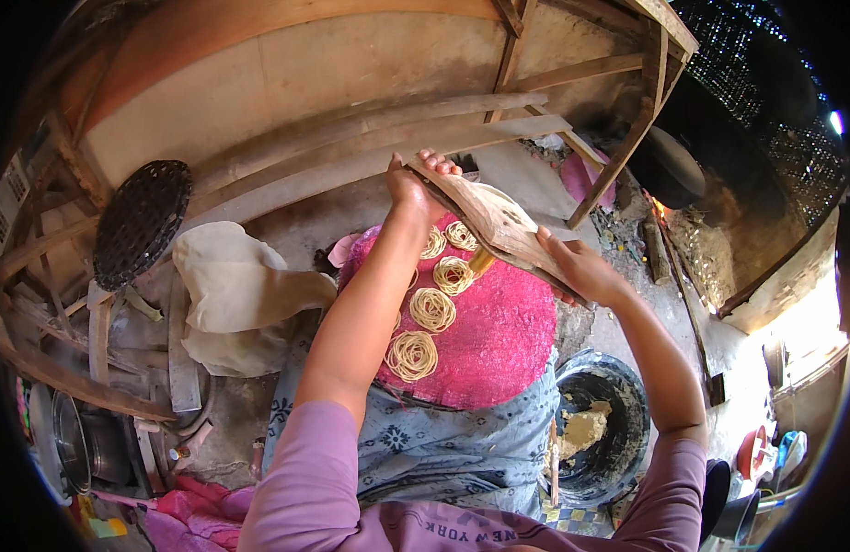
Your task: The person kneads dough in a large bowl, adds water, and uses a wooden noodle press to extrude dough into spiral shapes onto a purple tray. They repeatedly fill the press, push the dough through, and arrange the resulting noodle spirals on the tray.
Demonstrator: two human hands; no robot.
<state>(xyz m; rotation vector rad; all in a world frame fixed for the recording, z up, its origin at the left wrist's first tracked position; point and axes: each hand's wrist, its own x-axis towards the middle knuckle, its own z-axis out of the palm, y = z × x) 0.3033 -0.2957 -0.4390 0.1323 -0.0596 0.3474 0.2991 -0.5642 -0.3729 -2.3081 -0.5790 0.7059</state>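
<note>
A pink mat [499, 331] lies across the person's lap over a blue patterned cloth [443, 442]. On the mat's left half, five coils [431, 309] of pale noodle sit in a loose column from its far edge down toward its near-left edge, the lowest one close to the left forearm; the mat's right half is bare.

Above the mat's far edge both hands hold a wooden press [494, 221], a long flat tool tilted from upper left down to lower right. The left hand [411, 189] grasps its upper end, fingers curled over the top edge. The right hand [581, 271] grips the lower end, thumb on top; the other fingers are hidden beneath the wood. A short yellowish piece shows under the press, just above the coils.

To the mat's right, on the ground, stands a black basin [627, 405] with a lump of pale dough [586, 428] inside. Left of the mat lies a cream cloth bundle [236, 294], and farther left a round black grate [140, 221] leans against wooden planks. A metal pot [80, 442] stands at the lower left. At the upper right a small fire [660, 210] burns beside a dark pan.
</note>
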